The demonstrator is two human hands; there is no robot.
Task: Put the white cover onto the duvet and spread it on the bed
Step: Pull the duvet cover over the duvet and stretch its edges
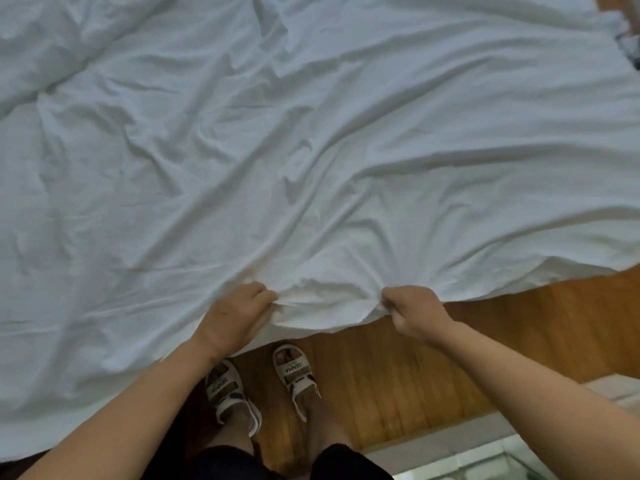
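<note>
The white cover (311,140) lies wrinkled across the bed and fills most of the view. Its near edge hangs over the bed's side just in front of me. My left hand (235,317) grips a bunched fold of that edge, fingers curled into the cloth. A short way to the right, my right hand (412,313) pinches the same edge. The fabric between the two hands sags in loose folds. Creases fan out from both grips toward the far side. The duvet itself cannot be told apart from the cover.
A wooden floor (433,358) runs below the bed's edge. My two feet in pale sandals (294,375) stand on it close to the bed. A light step or ledge (485,445) sits at the bottom right. Something dark shows at the far right edge (628,46).
</note>
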